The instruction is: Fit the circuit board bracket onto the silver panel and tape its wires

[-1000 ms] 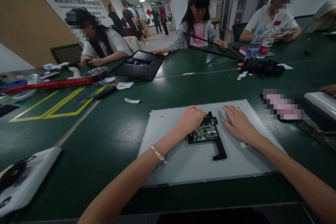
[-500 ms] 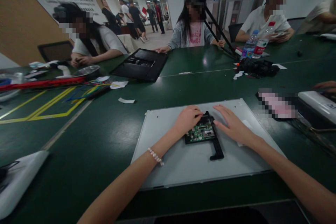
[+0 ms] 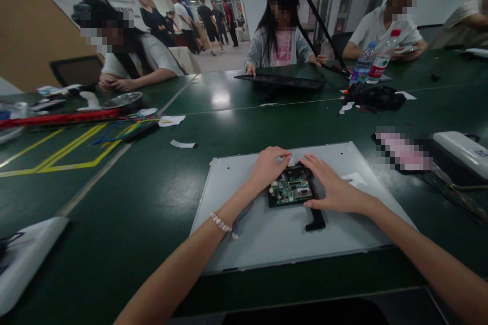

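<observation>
Lit room [image 3: 215, 63], people [image 3: 158, 53] seated around a dark green table [image 3: 152, 208]. A rectangular green circuit board [image 3: 290, 190] lies on a flat grey panel [image 3: 267, 244]; left hand [image 3: 269, 167] pinched, hold unclear; right hand [image 3: 335, 190] spread alongside.

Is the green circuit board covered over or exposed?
Exposed: the green circuit board shows its components and a metal connector uncovered, between the left hand and right hand.

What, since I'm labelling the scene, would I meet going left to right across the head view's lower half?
Rounded white object, curved paper strip, beaded bracelet, left hand, green circuit board, right hand, pink rectangle, white device.
</observation>
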Available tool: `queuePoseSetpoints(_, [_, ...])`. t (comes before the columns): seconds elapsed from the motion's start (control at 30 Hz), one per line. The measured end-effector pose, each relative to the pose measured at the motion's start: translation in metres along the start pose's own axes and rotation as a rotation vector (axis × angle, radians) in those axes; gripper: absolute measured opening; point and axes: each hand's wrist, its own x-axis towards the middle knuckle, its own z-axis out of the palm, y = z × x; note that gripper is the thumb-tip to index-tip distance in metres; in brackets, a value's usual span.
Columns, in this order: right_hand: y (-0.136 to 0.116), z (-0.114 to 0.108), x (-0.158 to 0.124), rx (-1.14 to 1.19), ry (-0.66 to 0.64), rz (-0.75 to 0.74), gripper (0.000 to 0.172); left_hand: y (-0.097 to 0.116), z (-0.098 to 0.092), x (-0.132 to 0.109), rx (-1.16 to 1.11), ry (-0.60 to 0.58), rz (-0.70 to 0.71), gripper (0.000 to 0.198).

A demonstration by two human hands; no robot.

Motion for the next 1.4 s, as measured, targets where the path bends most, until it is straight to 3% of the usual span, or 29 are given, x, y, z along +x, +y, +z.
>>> queuePoseSetpoints(0.1, [0.001, 0.000, -0.001, 0.031, 0.007, 0.010, 0.090, -0.019, -0.025, 0.006, 0.034, 0.078, -0.087, 0.020])
queuePoseSetpoints(0.23, [0.002, 0.001, -0.003, 0.048, 0.026, -0.001, 0.081, -0.071, -0.073, 0.003, 0.320, 0.151, -0.268, 0.026])
queuePoseSetpoints(0.43, [0.003, 0.005, -0.005, 0.054, 0.046, -0.006, 0.073, -0.141, -0.126, -0.034, 0.692, 0.190, -0.622, 0.035])
queuePoseSetpoints(0.63, [0.006, 0.008, -0.007, 0.056, 0.043, -0.019, 0.072, -0.164, -0.142, -0.054, 0.804, 0.084, -0.817, 0.041])
queuePoseSetpoints(0.83, [0.009, 0.010, -0.007, 0.038, 0.054, -0.022, 0.072, -0.168, -0.153, -0.048, 0.846, 0.006, -0.830, 0.039])
queuePoseSetpoints(0.97, [0.008, 0.009, -0.007, 0.053, 0.072, -0.018, 0.071, -0.154, -0.157, -0.046, 0.880, 0.041, -0.795, 0.041])
queuePoseSetpoints(1.07, [0.006, 0.008, -0.007, 0.078, 0.074, -0.016, 0.071, -0.124, -0.154, -0.049, 0.920, 0.048, -0.657, 0.041])
queuePoseSetpoints(1.23, [0.008, 0.005, -0.009, 0.109, 0.104, 0.005, 0.067, -0.040, -0.134, -0.071, 0.892, -0.023, -0.347, 0.036])
queuePoseSetpoints(1.4, [0.004, 0.000, -0.009, 0.098, 0.171, 0.003, 0.066, 0.042, -0.105, -0.112, 0.745, -0.041, -0.186, 0.031])
